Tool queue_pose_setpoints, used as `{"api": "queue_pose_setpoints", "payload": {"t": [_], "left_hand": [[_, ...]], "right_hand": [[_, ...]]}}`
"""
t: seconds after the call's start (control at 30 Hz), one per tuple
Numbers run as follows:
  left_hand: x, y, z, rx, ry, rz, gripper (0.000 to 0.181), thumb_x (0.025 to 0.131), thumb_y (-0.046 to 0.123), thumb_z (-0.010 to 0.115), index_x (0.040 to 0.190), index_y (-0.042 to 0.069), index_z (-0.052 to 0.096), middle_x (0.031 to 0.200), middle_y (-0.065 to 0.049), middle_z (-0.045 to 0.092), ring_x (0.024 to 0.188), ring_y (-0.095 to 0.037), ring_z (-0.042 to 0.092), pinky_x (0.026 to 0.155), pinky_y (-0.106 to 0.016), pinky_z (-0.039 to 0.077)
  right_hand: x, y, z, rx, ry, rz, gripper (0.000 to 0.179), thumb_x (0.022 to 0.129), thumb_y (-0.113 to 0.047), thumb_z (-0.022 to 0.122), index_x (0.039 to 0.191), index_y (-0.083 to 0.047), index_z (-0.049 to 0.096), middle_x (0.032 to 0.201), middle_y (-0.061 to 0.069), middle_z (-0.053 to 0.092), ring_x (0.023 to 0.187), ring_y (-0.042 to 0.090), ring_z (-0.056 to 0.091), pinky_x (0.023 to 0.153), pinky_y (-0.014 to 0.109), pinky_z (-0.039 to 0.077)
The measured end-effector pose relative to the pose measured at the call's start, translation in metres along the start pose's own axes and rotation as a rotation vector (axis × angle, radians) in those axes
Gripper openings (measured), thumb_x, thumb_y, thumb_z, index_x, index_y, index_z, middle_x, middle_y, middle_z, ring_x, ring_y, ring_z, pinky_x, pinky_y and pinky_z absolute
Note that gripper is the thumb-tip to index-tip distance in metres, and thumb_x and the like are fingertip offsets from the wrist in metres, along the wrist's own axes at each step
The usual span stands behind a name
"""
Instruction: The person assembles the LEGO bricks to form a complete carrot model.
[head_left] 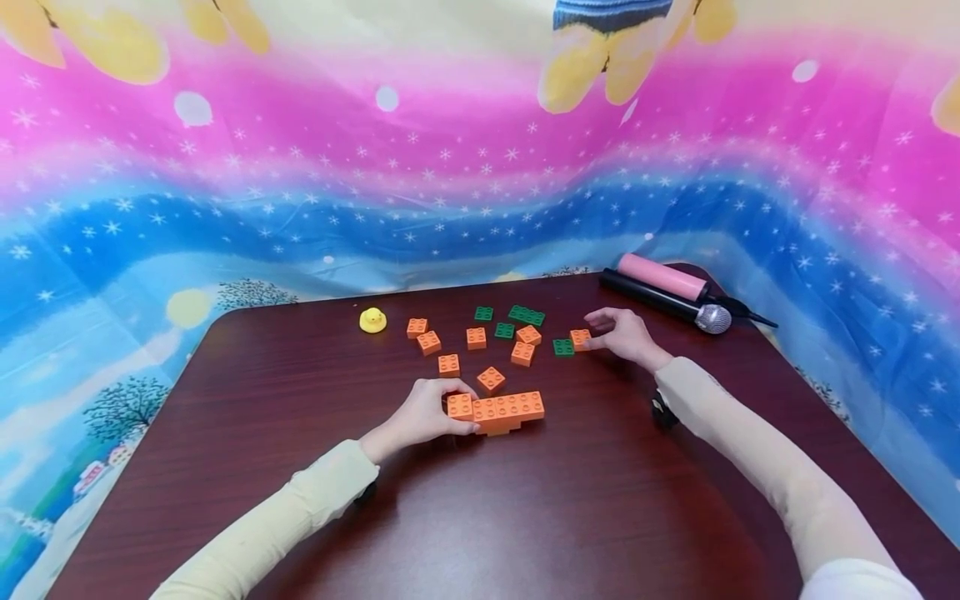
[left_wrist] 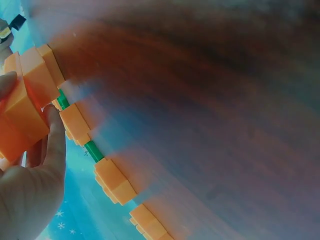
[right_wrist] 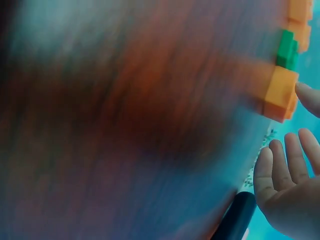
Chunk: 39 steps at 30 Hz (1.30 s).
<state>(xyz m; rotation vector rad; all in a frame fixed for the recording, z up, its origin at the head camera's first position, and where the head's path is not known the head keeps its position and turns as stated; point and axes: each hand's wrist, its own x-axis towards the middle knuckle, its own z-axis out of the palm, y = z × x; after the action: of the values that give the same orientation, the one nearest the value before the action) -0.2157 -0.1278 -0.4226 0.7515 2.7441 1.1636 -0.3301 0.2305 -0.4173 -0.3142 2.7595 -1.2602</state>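
Observation:
My left hand (head_left: 444, 410) grips the left end of a long orange brick assembly (head_left: 504, 411) that sits on the dark wooden table (head_left: 525, 508). The left wrist view shows the left hand (left_wrist: 30, 195) with its fingers round the orange assembly (left_wrist: 25, 105). Further back and to the right, my right hand (head_left: 600, 332) reaches a small orange brick (head_left: 579, 338), and one fingertip touches it. In the blurred right wrist view the other fingers (right_wrist: 285, 165) stand straight and apart from that orange brick (right_wrist: 280, 92). A green brick (head_left: 563, 347) lies beside it.
Several loose orange bricks (head_left: 480, 337) and green bricks (head_left: 527, 315) lie scattered behind the assembly. A yellow toy duck (head_left: 372, 320) sits at the back left. A black microphone (head_left: 675, 305) and a pink cylinder (head_left: 662, 276) lie at the back right. A colourful cloth (head_left: 450, 167) hangs around the table.

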Motion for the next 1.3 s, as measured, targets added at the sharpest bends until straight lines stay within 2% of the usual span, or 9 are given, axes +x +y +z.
{"api": "queue_pose_setpoints", "payload": {"t": [0.3,0.63,0.8,1.0,1.17,1.3], "left_hand": [[0.001,0.001,-0.001,-0.001,0.001,0.003,0.034,0.071,0.032,0.084,0.099,0.018,0.070,0.094,0.004,0.068,0.083,-0.012,0.056,0.074,-0.028,0.049],[0.001,0.003,0.000,-0.001,0.006,0.013,0.034,0.072,0.033,0.084,0.098,0.017,0.070,0.094,0.004,0.069,0.082,-0.011,0.056,0.073,-0.027,0.048],[0.001,0.001,-0.001,0.004,0.006,0.008,0.034,0.072,0.034,0.084,0.098,0.018,0.071,0.094,0.004,0.069,0.083,-0.011,0.056,0.074,-0.028,0.048],[0.001,0.002,-0.001,0.001,0.002,0.004,0.035,0.072,0.034,0.083,0.100,0.018,0.071,0.096,0.003,0.069,0.084,-0.012,0.056,0.074,-0.027,0.048],[0.000,0.003,-0.001,0.000,0.003,0.004,0.035,0.072,0.034,0.083,0.100,0.018,0.071,0.095,0.002,0.069,0.083,-0.012,0.056,0.074,-0.026,0.048],[0.001,0.003,-0.001,0.009,0.008,0.004,0.035,0.072,0.033,0.083,0.100,0.017,0.071,0.095,0.003,0.069,0.083,-0.012,0.056,0.074,-0.027,0.048]], "right_hand": [[0.008,0.000,0.008,-0.014,-0.062,0.033,0.052,0.084,-0.008,0.072,0.132,-0.003,0.055,0.135,0.019,0.055,0.119,0.035,0.053,0.099,0.048,0.045],[0.007,-0.005,0.013,-0.036,-0.013,0.018,0.049,0.083,-0.012,0.074,0.129,-0.003,0.058,0.126,0.020,0.059,0.111,0.033,0.057,0.096,0.046,0.046],[-0.004,-0.018,0.014,0.023,0.021,-0.024,0.050,0.082,-0.014,0.076,0.127,-0.003,0.058,0.125,0.020,0.060,0.109,0.034,0.058,0.094,0.047,0.048],[-0.024,-0.047,0.023,0.103,0.021,-0.120,0.050,0.077,-0.016,0.080,0.123,-0.005,0.062,0.119,0.016,0.063,0.103,0.030,0.062,0.087,0.041,0.052],[-0.048,-0.070,0.038,0.138,-0.082,-0.232,0.050,0.075,-0.014,0.082,0.120,-0.003,0.064,0.112,0.013,0.067,0.098,0.025,0.065,0.084,0.039,0.053],[-0.063,-0.078,0.048,0.142,-0.176,-0.273,0.050,0.075,-0.014,0.082,0.119,-0.002,0.064,0.110,0.010,0.067,0.096,0.022,0.066,0.085,0.040,0.053]]}}
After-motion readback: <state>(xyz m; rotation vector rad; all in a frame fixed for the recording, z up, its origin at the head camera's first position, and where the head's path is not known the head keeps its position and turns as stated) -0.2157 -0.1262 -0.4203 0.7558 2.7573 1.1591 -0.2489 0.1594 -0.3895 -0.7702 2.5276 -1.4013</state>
